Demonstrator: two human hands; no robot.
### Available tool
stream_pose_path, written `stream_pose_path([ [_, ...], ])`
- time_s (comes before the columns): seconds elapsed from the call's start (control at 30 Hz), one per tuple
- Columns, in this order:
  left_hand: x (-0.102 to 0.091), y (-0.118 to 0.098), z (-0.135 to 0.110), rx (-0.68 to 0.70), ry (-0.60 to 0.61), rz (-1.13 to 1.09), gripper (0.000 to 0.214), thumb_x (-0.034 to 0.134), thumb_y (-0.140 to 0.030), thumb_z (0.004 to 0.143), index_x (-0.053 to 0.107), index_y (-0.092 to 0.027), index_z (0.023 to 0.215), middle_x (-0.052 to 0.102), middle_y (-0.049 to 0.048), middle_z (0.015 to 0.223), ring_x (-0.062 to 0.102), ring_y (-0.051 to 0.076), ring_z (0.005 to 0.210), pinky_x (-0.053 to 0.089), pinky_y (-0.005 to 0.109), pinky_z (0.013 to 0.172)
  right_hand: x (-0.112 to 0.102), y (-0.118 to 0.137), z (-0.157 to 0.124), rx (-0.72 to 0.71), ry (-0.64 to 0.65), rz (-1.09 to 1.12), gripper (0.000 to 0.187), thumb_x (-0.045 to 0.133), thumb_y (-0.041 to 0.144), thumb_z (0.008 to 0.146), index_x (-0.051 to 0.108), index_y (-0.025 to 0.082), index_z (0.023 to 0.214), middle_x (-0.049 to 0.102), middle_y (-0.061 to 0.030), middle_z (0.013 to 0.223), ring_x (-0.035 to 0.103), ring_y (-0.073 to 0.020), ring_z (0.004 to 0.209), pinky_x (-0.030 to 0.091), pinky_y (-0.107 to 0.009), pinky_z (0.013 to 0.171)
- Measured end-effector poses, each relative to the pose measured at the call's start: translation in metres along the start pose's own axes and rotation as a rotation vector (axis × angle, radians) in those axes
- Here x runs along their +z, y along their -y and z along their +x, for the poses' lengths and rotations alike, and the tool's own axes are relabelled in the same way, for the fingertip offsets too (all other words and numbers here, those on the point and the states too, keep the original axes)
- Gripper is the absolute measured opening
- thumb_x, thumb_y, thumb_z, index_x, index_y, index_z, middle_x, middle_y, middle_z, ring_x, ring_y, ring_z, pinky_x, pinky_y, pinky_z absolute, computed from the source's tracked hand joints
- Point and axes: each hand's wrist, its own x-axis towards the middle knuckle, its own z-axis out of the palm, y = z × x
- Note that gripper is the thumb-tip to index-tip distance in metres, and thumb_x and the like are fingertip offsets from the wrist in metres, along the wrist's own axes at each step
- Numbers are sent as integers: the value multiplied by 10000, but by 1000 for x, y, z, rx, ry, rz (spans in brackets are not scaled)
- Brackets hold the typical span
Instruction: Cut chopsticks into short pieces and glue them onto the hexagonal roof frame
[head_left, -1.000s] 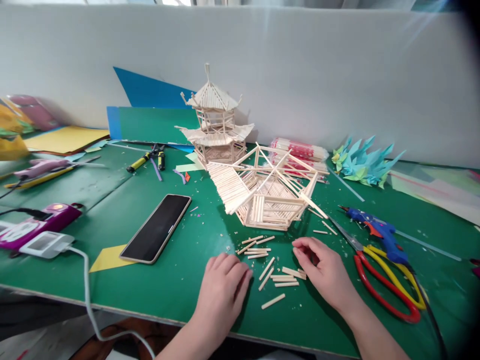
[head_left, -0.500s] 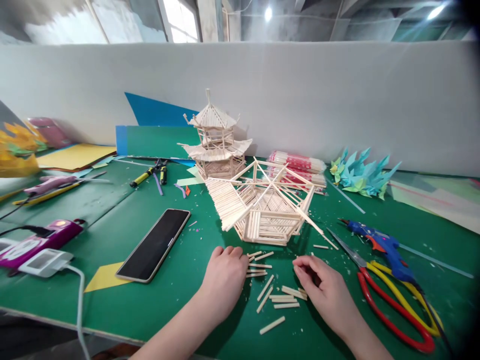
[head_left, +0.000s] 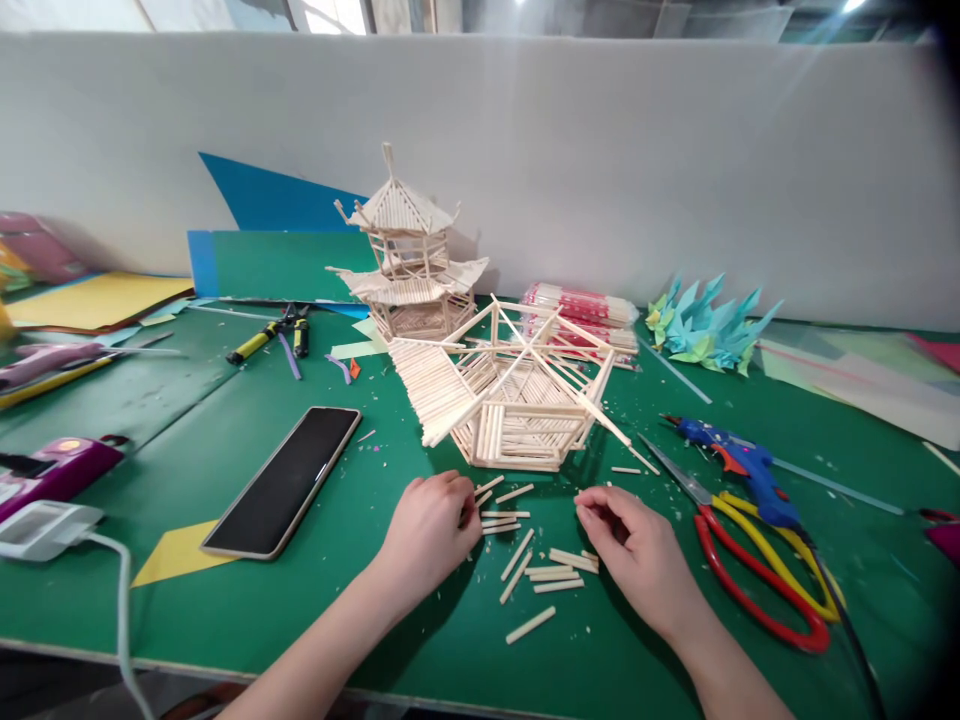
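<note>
The left hand [head_left: 429, 528] and the right hand [head_left: 639, 556] are resting on the green table [head_left: 330, 590], well inside its near edge, with the loose cut sticks [head_left: 537, 572] lying scattered between them. Just beyond the sticks, the hexagonal stick frame [head_left: 517, 412] is closing off the far side, its long spokes jutting out right toward the glue gun [head_left: 739, 465]. The red-and-yellow scissors [head_left: 757, 572] are lying close to the right of the right hand, leaving little bare table there. On the left the room is wider: open green is stretching from the left hand to the phone [head_left: 285, 480]. The finished pagoda model [head_left: 405, 262] is standing far back by the white wall.

The left hand is lying knuckles-up with fingers curled under, its fingertips touching the nearest-left sticks; whether it is gripping one is hidden. The right hand's thumb and forefinger are drawn close together above the sticks' right end; whether anything is pinched between them cannot be told.
</note>
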Motion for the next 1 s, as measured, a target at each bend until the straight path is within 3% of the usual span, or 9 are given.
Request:
stream_pose_path([
  [0.1, -4, -2, -5, -32, -9, -169, 137, 434, -123, 696, 529, -172, 610, 529, 27, 631, 492, 168, 596, 344, 281, 574, -3, -1, 1, 37, -59, 51, 152, 502, 321, 844, 591, 199, 847, 606, -18, 779, 544, -151, 688, 418, -244, 621],
  [0.2, -10, -8, -10, -35, 61, -371, 128, 441, -186, 733, 503, -178, 621, 475, -22, 575, 441, 117, 526, 345, 226, 502, -5, -3, 1, 69, -98, 110, 173, 504, 347, 845, 594, 200, 861, 608, -14, 775, 550, -147, 693, 425, -236, 628],
  [0.33, -14, -22, -10, -121, 250, -950, 111, 552, -230, 690, 514, -157, 615, 421, -60, 529, 348, 70, 471, 275, 198, 446, -4, -4, 0, 90, -95, 181, 184, 508, 357, 845, 597, 201, 882, 606, -12, 772, 552, -144, 697, 426, -230, 624],
  [0.4, -12, -29, -7, -161, 294, -1136, 110, 595, -207, 656, 528, -140, 599, 432, -58, 527, 341, 63, 478, 259, 199, 455, -4, -4, 0, 91, -76, 210, 175, 526, 351, 835, 599, 199, 883, 595, -6, 754, 538, -136, 672, 417, -225, 605],
  [0.77, 11, -36, 5, -141, 450, -1430, 139, 657, -243, 629, 576, -131, 614, 473, -52, 486, 372, 60, 441, 277, 203, 442, -1, 16, 0, 84, 155, 411, 209, 502, 359, 841, 610, 196, 916, 577, -2, 734, 509, -128, 644, 416, -227, 560],
  [1.0, 15, -34, 5, -105, 448, -1423, 147, 638, -255, 659, 562, -130, 646, 464, -50, 506, 359, 59, 452, 294, 204, 450, 2, 23, 5, 54, 198, 397, 203, 509, 358, 840, 598, 184, 786, 539, 15, 682, 481, -117, 623, 412, -219, 569],
])
